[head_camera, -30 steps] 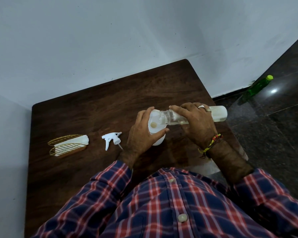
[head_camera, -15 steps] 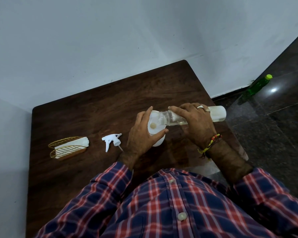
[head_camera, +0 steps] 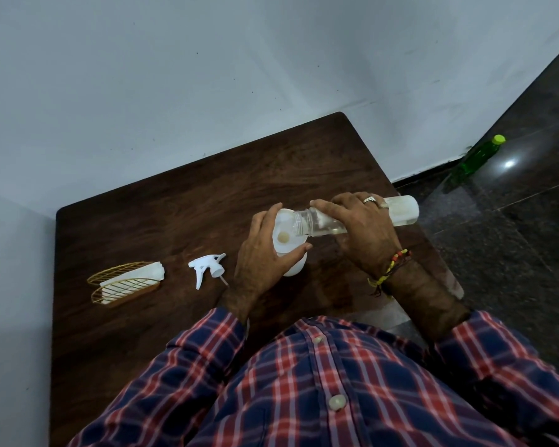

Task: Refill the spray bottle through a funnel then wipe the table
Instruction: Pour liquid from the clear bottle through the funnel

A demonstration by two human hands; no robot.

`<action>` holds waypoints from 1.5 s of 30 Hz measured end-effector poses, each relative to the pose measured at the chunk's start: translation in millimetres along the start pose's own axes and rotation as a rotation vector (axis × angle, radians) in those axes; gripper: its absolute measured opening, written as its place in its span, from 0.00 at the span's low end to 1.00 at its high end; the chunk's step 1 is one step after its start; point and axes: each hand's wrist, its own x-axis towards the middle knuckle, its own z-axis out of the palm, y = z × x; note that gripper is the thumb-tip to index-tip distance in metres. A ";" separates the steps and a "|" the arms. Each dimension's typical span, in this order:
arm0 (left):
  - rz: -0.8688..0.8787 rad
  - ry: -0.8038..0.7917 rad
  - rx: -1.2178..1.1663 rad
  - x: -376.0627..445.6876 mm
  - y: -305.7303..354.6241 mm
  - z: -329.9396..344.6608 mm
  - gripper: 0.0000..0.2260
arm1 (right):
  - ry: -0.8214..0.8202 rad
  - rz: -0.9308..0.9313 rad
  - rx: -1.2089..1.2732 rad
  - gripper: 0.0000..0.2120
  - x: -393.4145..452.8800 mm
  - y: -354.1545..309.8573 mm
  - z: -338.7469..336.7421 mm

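Two hands at work over the dark wood-grain bench [head_camera: 181,204], rounded corners, matte finish. Left hand [head_camera: 265,256] wraps the white plastic spray bottle [head_camera: 293,266], which stands upright near the bench's right half; thumb and fingers curl round its upper body. White funnel [head_camera: 284,227] sits in the bottle's neck, round mouth up, small tan spot visible at its centre. Right hand [head_camera: 365,230] holds a clear plastic refill bottle [head_camera: 400,211] tipped almost horizontal, threaded neck resting over the funnel's rim, fingers curled over the barrel. Clear liquid shows inside the barrel; cannot tell if it is flowing. Ring on one finger, braided thread band at the wrist.

White trigger sprayer head [head_camera: 207,269] lies on its side on the bench, left of the spray bottle and apart from it, dip tube pointing toward the person. Further left, a gold wire holder [head_camera: 123,283], leaf-shaped mesh halves, carries a folded white cloth [head_camera: 136,275].

Green translucent bottle [head_camera: 478,156] with a yellow-green cap stands on the glossy dark stone floor by the wall, well apart from the bench. Person wears a red-navy plaid shirt [head_camera: 304,382] with buttons.

Versus 0.5 s ago: both grips hold the same way, refill bottle at about the same tilt, sprayer head and wire holder lie where they were. No visible shift beyond slight camera movement.
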 end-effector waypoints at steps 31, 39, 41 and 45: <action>0.012 0.024 -0.008 -0.1 0.5 0.5 0.39 | 0.023 -0.010 -0.033 0.33 0.8 1.5 3.2; 0.002 0.011 -0.004 0.2 0.8 0.1 0.39 | 0.013 0.000 -0.035 0.33 0.7 -0.5 1.3; 0.006 0.008 -0.007 0.4 0.5 0.0 0.39 | 0.010 -0.001 -0.037 0.33 0.9 -0.5 1.1; 0.005 0.008 -0.006 -0.4 0.5 -0.3 0.39 | 0.008 0.000 -0.038 0.34 0.5 -1.1 1.6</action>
